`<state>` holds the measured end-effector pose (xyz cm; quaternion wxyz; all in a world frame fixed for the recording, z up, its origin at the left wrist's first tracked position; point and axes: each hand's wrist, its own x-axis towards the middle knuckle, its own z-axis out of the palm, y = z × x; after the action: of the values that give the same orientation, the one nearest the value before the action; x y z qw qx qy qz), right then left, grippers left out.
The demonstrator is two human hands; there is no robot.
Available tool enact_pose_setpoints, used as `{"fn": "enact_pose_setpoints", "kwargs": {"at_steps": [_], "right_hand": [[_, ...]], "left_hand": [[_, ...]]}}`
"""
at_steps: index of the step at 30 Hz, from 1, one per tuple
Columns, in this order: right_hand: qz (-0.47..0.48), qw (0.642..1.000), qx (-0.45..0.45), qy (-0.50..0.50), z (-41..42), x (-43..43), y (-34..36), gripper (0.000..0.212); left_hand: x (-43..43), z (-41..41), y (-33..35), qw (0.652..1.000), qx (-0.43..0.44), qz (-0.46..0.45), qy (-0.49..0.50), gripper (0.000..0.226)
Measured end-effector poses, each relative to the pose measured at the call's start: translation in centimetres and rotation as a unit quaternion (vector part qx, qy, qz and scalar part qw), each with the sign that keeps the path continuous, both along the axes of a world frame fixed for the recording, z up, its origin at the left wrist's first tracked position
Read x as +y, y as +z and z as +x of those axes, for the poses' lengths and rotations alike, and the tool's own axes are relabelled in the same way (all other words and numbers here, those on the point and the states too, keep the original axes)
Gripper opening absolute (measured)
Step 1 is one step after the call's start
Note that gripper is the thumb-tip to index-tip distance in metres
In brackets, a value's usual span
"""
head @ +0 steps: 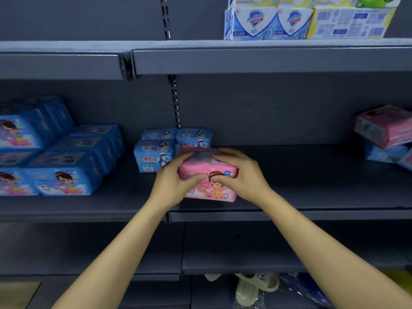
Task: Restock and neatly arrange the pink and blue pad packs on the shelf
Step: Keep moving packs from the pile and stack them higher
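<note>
Left hand (170,177), right hand (244,172) clasp pink pack (210,190) near shelf edge (312,216).

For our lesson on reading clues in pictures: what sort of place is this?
Most likely a shop aisle: dark grey metal shelves carry rows of identical blue plastic pad packs, white-and-blue soap boxes stand above, and a pink plastic pad pack is being shelved.

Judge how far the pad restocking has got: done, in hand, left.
Done: large blue pad packs stacked at left, small blue packs grouped mid-shelf. In hand: left hand and right hand grip a pink pad pack at the shelf. Left: the tilted pink pack at far right needs straightening.
</note>
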<state>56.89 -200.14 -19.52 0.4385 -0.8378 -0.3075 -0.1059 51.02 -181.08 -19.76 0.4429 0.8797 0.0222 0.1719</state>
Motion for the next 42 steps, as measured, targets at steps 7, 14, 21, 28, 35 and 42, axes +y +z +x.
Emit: {"fn": "enact_pose_setpoints", "kwargs": {"at_steps": [7,14,21,28,35,42], "right_hand": [[-0.011,0.999,-0.013,0.040,-1.6,1.8,-0.6,0.054],[-0.016,0.994,-0.037,0.101,-4.4,6.6,-0.7,0.053],[0.002,0.989,-0.033,0.143,-7.9,14.2,0.5,0.056],[-0.013,0.982,-0.073,0.173,-11.4,23.9,0.8,0.048],[0.039,0.979,-0.076,0.188,-15.0,34.8,1.5,0.047],[0.067,0.975,-0.111,0.179,-17.0,43.5,2.3,0.046]], "left_hand": [[0.5,-3.9,0.0,0.992,-0.007,0.111,0.053,0.075],[4.0,-8.6,-0.6,0.981,-0.047,0.141,0.123,0.073],[10.2,-13.2,-0.4,0.968,-0.069,0.170,0.172,0.062],[20.0,-17.5,0.4,0.969,-0.053,0.164,0.175,0.060],[30.3,-21.7,1.6,0.964,-0.064,0.171,0.194,0.059],[38.3,-24.0,2.6,0.953,-0.066,0.190,0.225,0.061]]}}
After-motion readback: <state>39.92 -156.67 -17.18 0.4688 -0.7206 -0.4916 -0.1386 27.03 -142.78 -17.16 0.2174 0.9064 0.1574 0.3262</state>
